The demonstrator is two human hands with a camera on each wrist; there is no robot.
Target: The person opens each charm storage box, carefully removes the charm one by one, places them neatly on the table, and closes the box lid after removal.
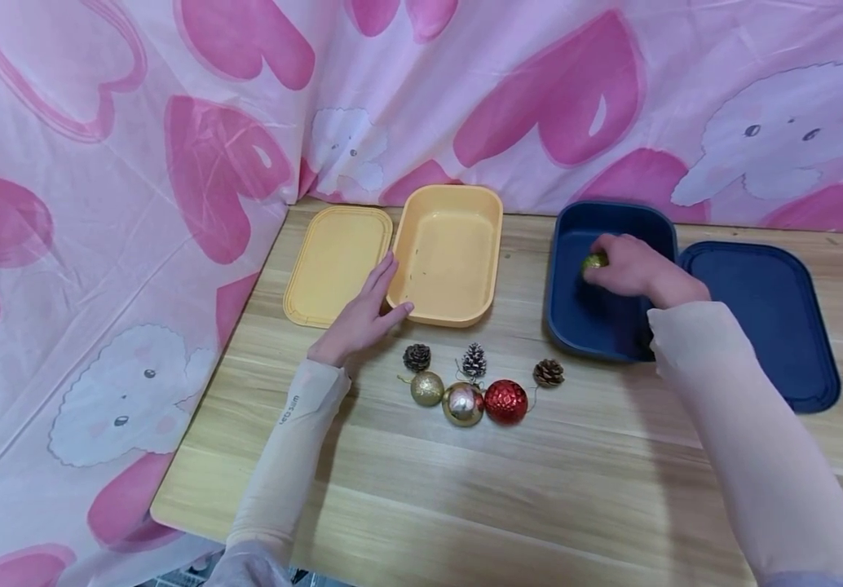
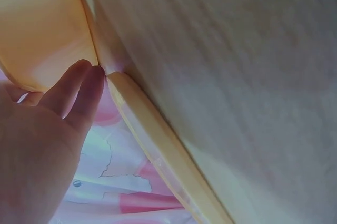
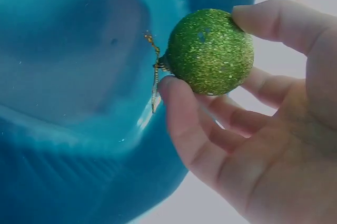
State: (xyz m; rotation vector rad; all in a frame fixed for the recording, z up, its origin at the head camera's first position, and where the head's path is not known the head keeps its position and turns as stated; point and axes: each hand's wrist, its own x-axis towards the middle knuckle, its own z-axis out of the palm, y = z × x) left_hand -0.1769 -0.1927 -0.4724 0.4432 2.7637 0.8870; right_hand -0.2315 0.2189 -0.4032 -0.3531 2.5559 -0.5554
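My right hand (image 1: 634, 265) pinches a green glitter Christmas ball (image 3: 210, 50) between thumb and fingers, over the inside of the navy blue box (image 1: 575, 318). A gold hanging string (image 3: 155, 89) dangles from the ball's cap. At the near left corner of the yellow box (image 1: 451, 269), my left hand (image 1: 363, 318) rests with its fingers fairly straight and the fingertips at the box wall. In front of the boxes lie a gold glitter ball (image 1: 427, 389), a shiny gold ball (image 1: 463, 404), a textured red ball (image 1: 505, 402) and three pinecones (image 1: 549, 372).
A yellow lid (image 1: 337, 265) lies left of the yellow box, partly under my left hand's reach. The blue lid (image 1: 759, 310) lies right of the blue box, close to my right forearm. Behind the wooden table (image 1: 465, 497) hangs a pink curtain (image 1: 407, 106) with hearts.
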